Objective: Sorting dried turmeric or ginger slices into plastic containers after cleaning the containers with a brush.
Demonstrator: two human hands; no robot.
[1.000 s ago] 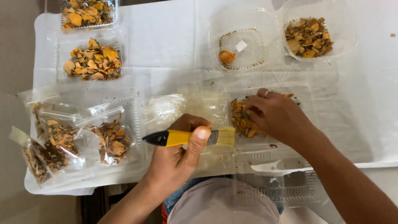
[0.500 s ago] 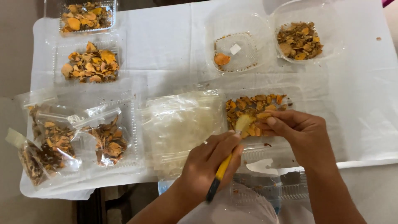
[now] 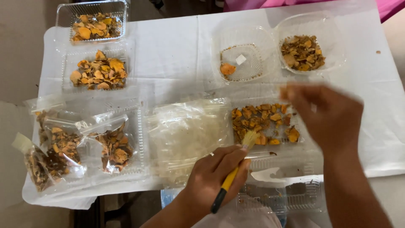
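Gripping yellow-handled brush [image 3: 233,173], left hand [image 3: 217,175], bristles at tray [image 3: 295,145] | right hand [image 3: 331,114] raised, blurred, grasp unclear

left hand [image 3: 217,173] gripping yellow brush [image 3: 232,175], bristles over orange chips [image 3: 261,122]

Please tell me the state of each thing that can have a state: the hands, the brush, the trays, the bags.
left hand: closed around the brush handle
brush: held, bristles at the front tray's edge
right hand: blurred, above the front tray, grip unclear
front tray: open, holds orange-brown pieces
middle clamshell: open, nearly empty
small bags: filled with pieces
stack of bags: empty, flat
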